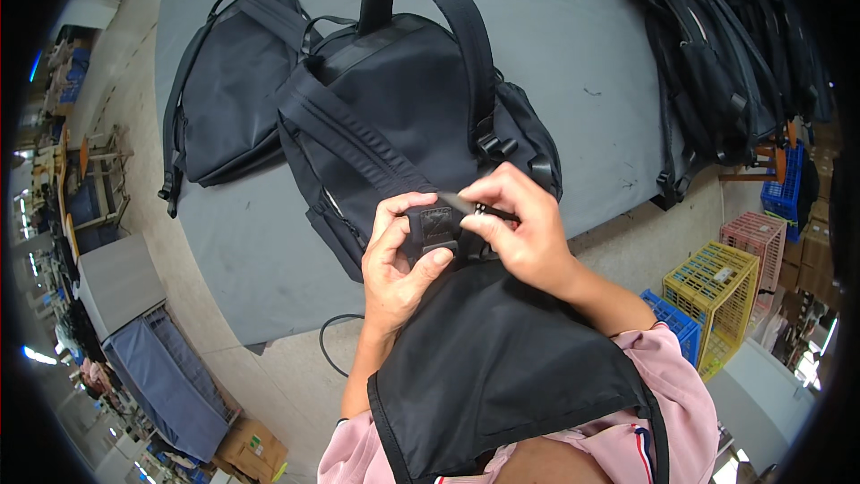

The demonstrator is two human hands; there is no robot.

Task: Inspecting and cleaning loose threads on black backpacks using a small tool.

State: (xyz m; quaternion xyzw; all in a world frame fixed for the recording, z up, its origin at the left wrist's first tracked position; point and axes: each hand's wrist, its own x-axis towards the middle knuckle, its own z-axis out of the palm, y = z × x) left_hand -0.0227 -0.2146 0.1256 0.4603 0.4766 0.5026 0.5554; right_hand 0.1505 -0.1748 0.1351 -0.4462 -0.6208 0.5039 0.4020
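A dark navy backpack [394, 81] lies on the grey-covered table with its shoulder straps upward. My left hand [392, 264] is closed on the lower end of one shoulder strap [349, 130], thumb below and fingers above. A stitched tab [437, 224] with a crossed seam shows between them. In my right hand [530, 237] I pinch small black thread snips [488, 211]. Their grey pointed tip rests close by the upper edge of that tab; whether it touches the thread cannot be seen. A black buckle [493, 145] sits on the other strap.
Another dark backpack [237, 81] lies to the left on the table [591, 72]. Several black backpacks [717, 54] are heaped at the far right. Yellow [712, 291], pink and blue crates stand on the floor at right. A black apron [511, 358] covers my front.
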